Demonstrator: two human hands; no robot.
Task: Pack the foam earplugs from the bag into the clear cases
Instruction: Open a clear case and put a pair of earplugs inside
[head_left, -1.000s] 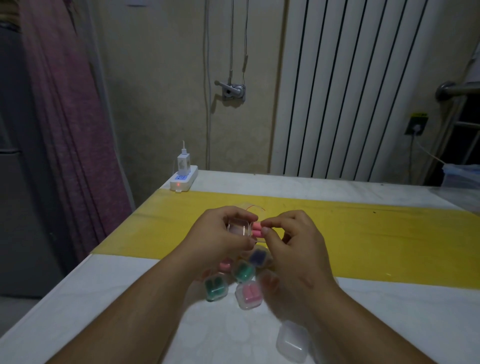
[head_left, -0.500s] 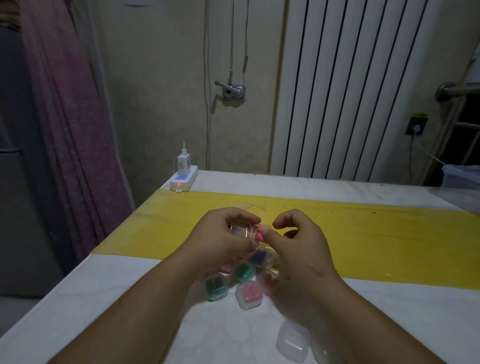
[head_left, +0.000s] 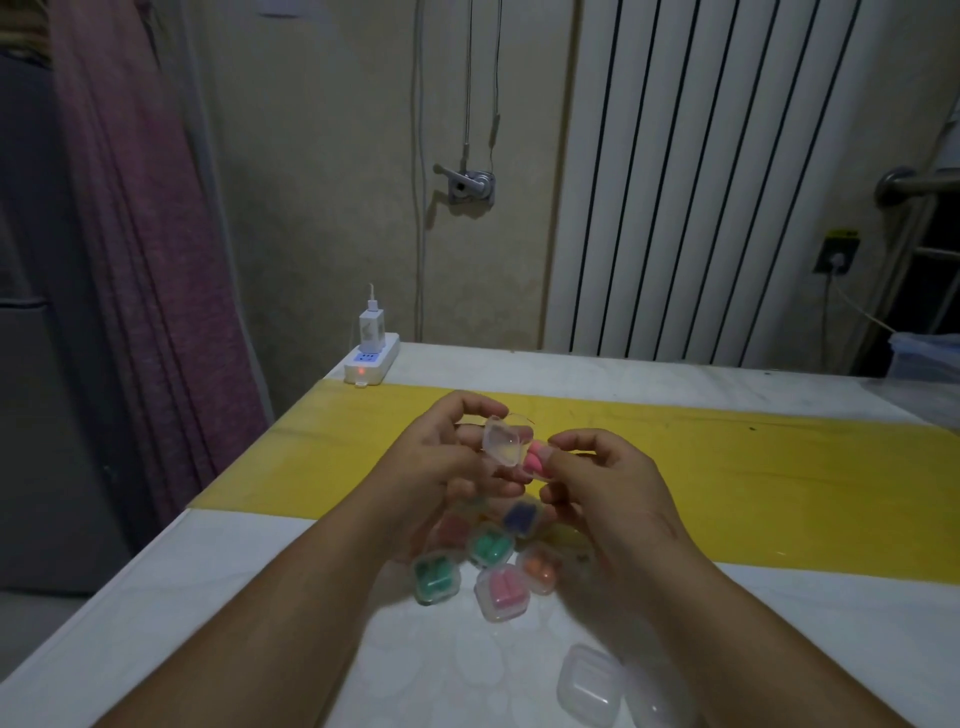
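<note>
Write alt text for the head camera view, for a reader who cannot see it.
The left hand holds a clear case while the right hand pinches pink foam earplugs beside it. Beneath them, filled cases of coloured earplugs lie on the white table.

White table (head_left: 182, 597) crossed by a yellow strip (head_left: 779, 478) running left to right. At the far left corner of the table, a white power strip (head_left: 371, 361) with 1 red light lit; 1 white charger (head_left: 371, 325) is plugged upright into it. Behind the table, a white ribbed radiator (head_left: 701, 182). On the beige wall, a metal fitting (head_left: 470, 184) with cords (head_left: 418, 156) hanging beside it. Left, a purple curtain (head_left: 140, 234); right, a wall socket (head_left: 836, 254) and, at the frame edge, a plastic container (head_left: 924, 353).
</note>
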